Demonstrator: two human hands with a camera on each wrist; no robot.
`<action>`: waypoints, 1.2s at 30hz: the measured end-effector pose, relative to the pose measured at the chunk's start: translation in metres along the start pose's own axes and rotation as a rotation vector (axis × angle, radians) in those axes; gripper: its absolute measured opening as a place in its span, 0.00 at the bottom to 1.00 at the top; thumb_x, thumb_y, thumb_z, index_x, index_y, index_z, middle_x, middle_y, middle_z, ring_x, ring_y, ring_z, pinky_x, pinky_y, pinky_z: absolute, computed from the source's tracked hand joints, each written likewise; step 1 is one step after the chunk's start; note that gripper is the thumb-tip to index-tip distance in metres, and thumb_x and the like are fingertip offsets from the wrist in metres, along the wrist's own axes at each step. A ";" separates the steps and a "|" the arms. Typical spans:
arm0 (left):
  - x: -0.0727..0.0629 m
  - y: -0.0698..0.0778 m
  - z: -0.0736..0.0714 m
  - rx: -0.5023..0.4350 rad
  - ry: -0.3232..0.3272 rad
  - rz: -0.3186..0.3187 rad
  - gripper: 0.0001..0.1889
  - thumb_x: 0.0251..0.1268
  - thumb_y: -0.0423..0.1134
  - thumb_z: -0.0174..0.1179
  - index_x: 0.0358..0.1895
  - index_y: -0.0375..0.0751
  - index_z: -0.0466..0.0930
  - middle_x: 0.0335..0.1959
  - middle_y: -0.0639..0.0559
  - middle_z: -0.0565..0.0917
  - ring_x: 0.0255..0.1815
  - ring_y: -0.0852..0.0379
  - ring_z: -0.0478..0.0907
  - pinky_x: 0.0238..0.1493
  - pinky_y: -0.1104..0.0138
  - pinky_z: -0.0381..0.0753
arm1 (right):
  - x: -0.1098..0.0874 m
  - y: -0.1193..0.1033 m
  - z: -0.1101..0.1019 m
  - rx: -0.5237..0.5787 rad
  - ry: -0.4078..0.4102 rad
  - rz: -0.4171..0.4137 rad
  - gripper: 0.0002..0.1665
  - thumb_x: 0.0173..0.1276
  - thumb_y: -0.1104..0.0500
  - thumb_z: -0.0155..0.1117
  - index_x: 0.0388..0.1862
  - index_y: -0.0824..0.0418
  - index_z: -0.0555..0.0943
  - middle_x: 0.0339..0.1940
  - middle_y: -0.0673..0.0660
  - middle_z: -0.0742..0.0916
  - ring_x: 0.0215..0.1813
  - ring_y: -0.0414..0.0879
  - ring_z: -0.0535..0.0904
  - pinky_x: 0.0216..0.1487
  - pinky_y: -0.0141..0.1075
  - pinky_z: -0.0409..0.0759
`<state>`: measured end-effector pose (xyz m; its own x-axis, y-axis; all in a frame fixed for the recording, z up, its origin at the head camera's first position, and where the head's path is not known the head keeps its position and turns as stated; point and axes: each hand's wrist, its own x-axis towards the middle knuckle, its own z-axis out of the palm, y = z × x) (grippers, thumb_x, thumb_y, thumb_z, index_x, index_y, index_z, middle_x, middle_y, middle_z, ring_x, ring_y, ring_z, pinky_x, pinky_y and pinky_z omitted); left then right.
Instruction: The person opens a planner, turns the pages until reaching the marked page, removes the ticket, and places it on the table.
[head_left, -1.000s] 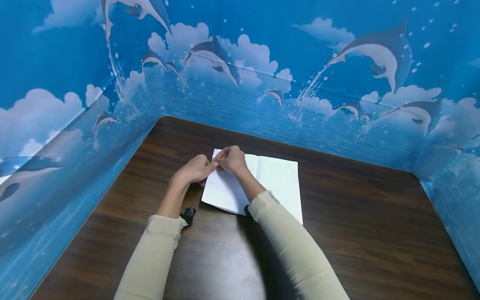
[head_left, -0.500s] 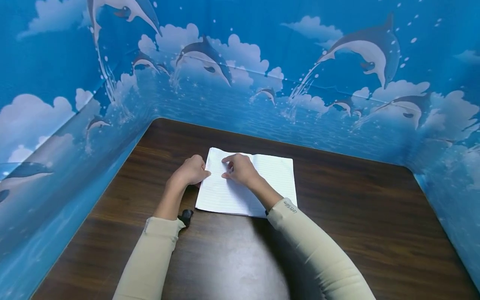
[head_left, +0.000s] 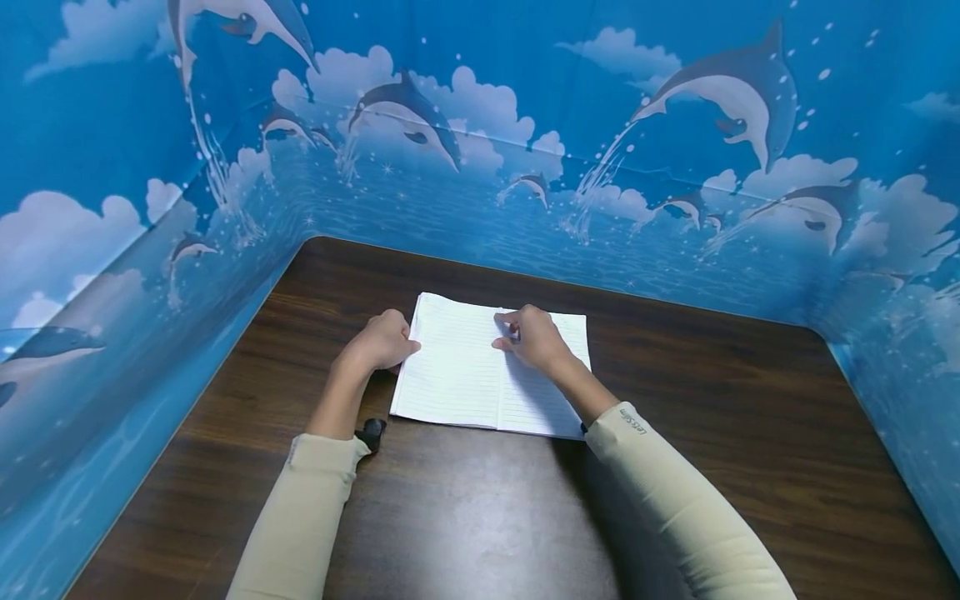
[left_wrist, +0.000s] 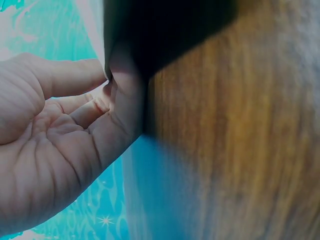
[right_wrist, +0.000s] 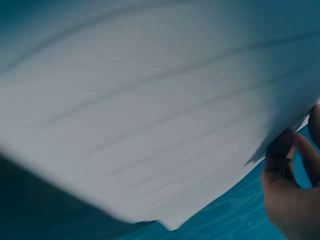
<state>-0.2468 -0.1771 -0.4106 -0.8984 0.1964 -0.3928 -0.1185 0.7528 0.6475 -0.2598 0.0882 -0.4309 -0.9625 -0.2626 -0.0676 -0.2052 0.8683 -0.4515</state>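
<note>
An open lined notebook [head_left: 457, 358] lies on the dark wooden table, its two white pages facing up. My left hand [head_left: 381, 340] pinches the notebook's left edge, thumb on top and fingers underneath. The left wrist view shows that edge between the thumb and fingers of the left hand [left_wrist: 60, 125]. Just right of the centre fold, my right hand [head_left: 538, 340] is over the page, index finger and thumb apart and pointing left. In the right wrist view, the right hand's fingertips [right_wrist: 282, 145] are right at the edge of the lined page [right_wrist: 150, 125].
The dark wooden table [head_left: 750, 417] extends around the notebook. Blue sheets printed with dolphins and clouds [head_left: 450, 208] rise along its left, back and right edges. A black device [head_left: 372, 433] is at the left wrist, beside the cream sleeve [head_left: 300, 517].
My right hand has moved away from the left hand at the upper left corner, rightward across the left page and past the fold. The left page lies flatter; the left hand stays at the edge.
</note>
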 end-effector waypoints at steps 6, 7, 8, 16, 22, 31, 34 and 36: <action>0.001 0.000 0.000 0.000 -0.005 -0.001 0.19 0.82 0.35 0.58 0.25 0.40 0.70 0.23 0.47 0.74 0.25 0.52 0.77 0.29 0.64 0.72 | -0.012 0.026 -0.017 -0.002 -0.022 0.112 0.37 0.75 0.53 0.74 0.77 0.63 0.74 0.51 0.65 0.89 0.34 0.47 0.71 0.38 0.36 0.72; 0.001 0.000 0.000 0.005 -0.005 0.002 0.20 0.82 0.35 0.58 0.24 0.41 0.69 0.22 0.48 0.73 0.24 0.52 0.77 0.29 0.64 0.72 | -0.015 0.031 -0.020 -0.011 -0.028 0.134 0.38 0.75 0.53 0.74 0.78 0.63 0.73 0.53 0.65 0.89 0.37 0.48 0.74 0.39 0.37 0.73; 0.001 0.000 -0.001 0.008 -0.004 0.005 0.20 0.82 0.35 0.58 0.24 0.41 0.69 0.21 0.48 0.72 0.24 0.52 0.76 0.28 0.64 0.72 | -0.017 0.035 -0.023 -0.021 -0.032 0.159 0.39 0.75 0.53 0.73 0.79 0.63 0.72 0.55 0.66 0.88 0.41 0.50 0.76 0.41 0.37 0.74; 0.002 -0.001 -0.002 0.029 -0.011 0.000 0.20 0.82 0.36 0.58 0.24 0.41 0.69 0.22 0.47 0.72 0.24 0.52 0.75 0.29 0.63 0.73 | -0.029 0.067 -0.041 -0.084 -0.047 0.254 0.39 0.79 0.54 0.70 0.81 0.64 0.68 0.70 0.72 0.83 0.63 0.60 0.82 0.58 0.48 0.86; 0.000 0.001 -0.001 0.030 -0.008 -0.013 0.17 0.82 0.36 0.58 0.27 0.39 0.73 0.25 0.45 0.75 0.27 0.51 0.77 0.31 0.63 0.74 | -0.036 0.073 -0.045 -0.140 -0.033 0.228 0.38 0.78 0.56 0.70 0.80 0.67 0.69 0.75 0.73 0.79 0.70 0.64 0.80 0.61 0.50 0.85; -0.001 0.001 0.001 0.027 -0.010 -0.014 0.19 0.81 0.35 0.58 0.25 0.40 0.71 0.24 0.45 0.73 0.26 0.51 0.76 0.31 0.63 0.73 | -0.037 0.075 -0.046 -0.130 -0.019 0.235 0.35 0.77 0.56 0.71 0.77 0.66 0.73 0.76 0.72 0.78 0.59 0.60 0.82 0.49 0.44 0.83; -0.001 0.002 0.001 0.025 -0.007 -0.009 0.17 0.82 0.35 0.58 0.27 0.38 0.73 0.26 0.44 0.75 0.27 0.51 0.78 0.31 0.63 0.74 | -0.037 0.074 -0.045 -0.138 -0.013 0.233 0.32 0.77 0.56 0.72 0.75 0.65 0.76 0.72 0.71 0.82 0.61 0.61 0.84 0.54 0.46 0.87; -0.002 0.002 0.001 0.027 -0.007 -0.007 0.17 0.82 0.35 0.58 0.28 0.38 0.73 0.26 0.44 0.74 0.27 0.51 0.77 0.31 0.63 0.73 | -0.038 0.073 -0.044 -0.146 -0.012 0.225 0.31 0.77 0.57 0.72 0.74 0.65 0.78 0.70 0.71 0.83 0.65 0.62 0.84 0.60 0.50 0.87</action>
<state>-0.2451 -0.1750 -0.4091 -0.8944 0.1953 -0.4024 -0.1137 0.7709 0.6267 -0.2464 0.1801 -0.4220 -0.9848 -0.0600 -0.1627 -0.0102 0.9566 -0.2913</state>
